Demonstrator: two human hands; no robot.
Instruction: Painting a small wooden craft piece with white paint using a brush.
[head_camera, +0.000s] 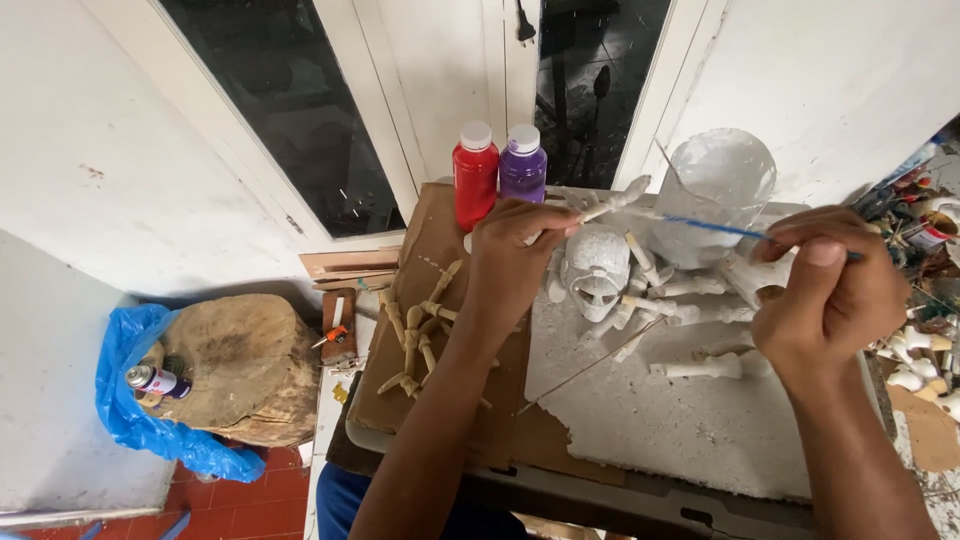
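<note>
white primer: coats the carved bone-shaped piece (615, 200), the skull carving (596, 272) and the loose pieces on the white board (650, 420)
left hand (515, 250): fingers pinched together on the near end of the bone-shaped piece, holding it up over the skull carving
piece axis: runs from the left fingers up and to the right, free knobbed end toward the paint-smeared cup (715, 190)
right hand (825, 285): fingers closed around a thin brush with a blue handle (740, 230), thumb on top
brush axis: nearly level, tip pointing left toward the held piece
key relation: brush tip sits just right of the piece's free end, near it; touching or not, cannot tell
nearer hand: left already grips the piece, right reaches it only through the brush
behind: red paint bottle (475, 175) and purple paint bottle (522, 165) side by side
left of board: unpainted wooden pieces (415, 330) on cardboard (420, 260)
</note>
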